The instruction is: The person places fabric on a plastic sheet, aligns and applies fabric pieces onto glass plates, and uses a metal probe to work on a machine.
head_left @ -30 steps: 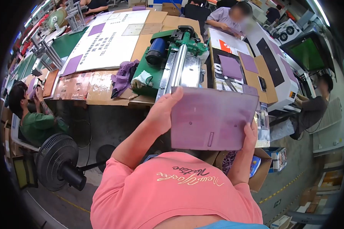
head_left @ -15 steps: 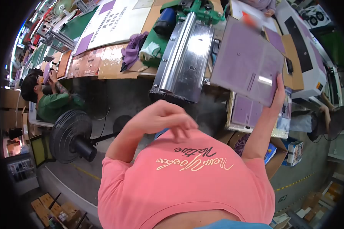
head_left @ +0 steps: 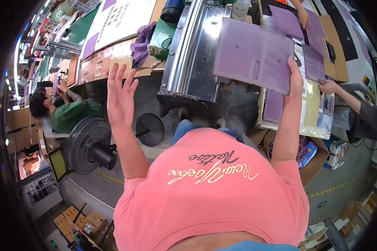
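One grip: right hand (head_left: 296, 78), closed on right edge of purple sheet (head_left: 251, 52), thumb over the near face.
Purple sheet: right of upper centre, tilted in frame; small dark spots and a dark printed block on it. Overlaps metal bed (head_left: 206, 62) on its left, worktable (head_left: 312, 104) on its right, as seen. Contact with either: can't tell.
Left hand (head_left: 121, 98): open, fingers spread, raised left of centre, holding nothing. Nearest stuff is purple cloth (head_left: 141, 47), up and right, apart.
Rollers (head_left: 187, 46): top centre, along left side of metal bed.
Dark blue cylinder (head_left: 172, 11): top centre, left of rollers.
Lower sheet (head_left: 274, 103): lying at near left end of worktable, below held one in frame.
Co-worker's hand (head_left: 329, 86): right side, fingers at corner of second sheet (head_left: 313, 62).
Other hand (head_left: 303, 17): upper right, beside third sheet (head_left: 285, 21).
Fan (head_left: 87, 145): left of frame, below left hand.
Open carton (head_left: 312, 167): lower right, below worktable.
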`<state>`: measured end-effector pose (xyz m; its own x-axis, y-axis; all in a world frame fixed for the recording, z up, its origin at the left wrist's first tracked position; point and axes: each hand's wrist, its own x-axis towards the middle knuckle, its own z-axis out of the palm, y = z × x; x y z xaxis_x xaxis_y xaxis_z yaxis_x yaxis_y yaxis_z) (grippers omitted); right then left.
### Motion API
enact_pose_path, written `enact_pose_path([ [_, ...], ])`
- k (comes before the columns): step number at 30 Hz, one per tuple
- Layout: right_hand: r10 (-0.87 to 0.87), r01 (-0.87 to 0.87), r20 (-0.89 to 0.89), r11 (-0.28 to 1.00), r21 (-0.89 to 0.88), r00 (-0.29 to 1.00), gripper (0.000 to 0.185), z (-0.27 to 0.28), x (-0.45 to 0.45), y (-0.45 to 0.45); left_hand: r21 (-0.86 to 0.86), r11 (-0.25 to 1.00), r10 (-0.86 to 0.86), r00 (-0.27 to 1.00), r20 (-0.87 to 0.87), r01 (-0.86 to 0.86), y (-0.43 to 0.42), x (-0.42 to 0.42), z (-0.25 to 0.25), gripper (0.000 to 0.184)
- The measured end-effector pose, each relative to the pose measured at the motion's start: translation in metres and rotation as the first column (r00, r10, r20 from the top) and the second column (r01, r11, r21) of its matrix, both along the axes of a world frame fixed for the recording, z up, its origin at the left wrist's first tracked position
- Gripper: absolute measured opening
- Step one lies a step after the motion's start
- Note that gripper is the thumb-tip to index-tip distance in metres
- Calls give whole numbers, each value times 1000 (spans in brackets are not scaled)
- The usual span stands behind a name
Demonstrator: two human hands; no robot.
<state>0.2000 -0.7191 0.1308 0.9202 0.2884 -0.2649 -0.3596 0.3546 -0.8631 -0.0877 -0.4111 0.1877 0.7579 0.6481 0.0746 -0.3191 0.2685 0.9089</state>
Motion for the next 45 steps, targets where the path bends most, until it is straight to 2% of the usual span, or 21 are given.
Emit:
enact_pose_path([
  [10,-63,58,-36,992,-115,997,38,0,-16,31,-125,990,-72,993,-92,60,58,48,-40,57],
  [18,-82,71,-64,984,-162,995,40,-5,-19,45,-124,988,-121,967,-222,96,51,94,-45,68],
  [27,-47,33,-91,988,-152,995,36,-20,-24,70,-78,991,-127,949,-289,109,41,118,-54,84],
  [31,125,-130,-37,961,-244,992,35,-12,-31,92,-118,982,-181,924,-336,149,52,131,-65,95],
  [32,124,-129,-37,959,-251,992,35,-12,-32,94,-124,981,-184,925,-334,150,54,133,-66,95],
  [37,289,-219,120,889,-403,950,37,-11,-37,104,-100,984,-173,919,-354,147,66,140,-67,83],
  [41,353,-266,133,861,-434,926,41,2,-49,111,-373,888,-412,827,-383,270,97,129,-62,65],
  [45,250,-166,167,901,-402,954,42,11,-59,117,-432,877,-383,846,-370,208,130,119,-75,53],
])
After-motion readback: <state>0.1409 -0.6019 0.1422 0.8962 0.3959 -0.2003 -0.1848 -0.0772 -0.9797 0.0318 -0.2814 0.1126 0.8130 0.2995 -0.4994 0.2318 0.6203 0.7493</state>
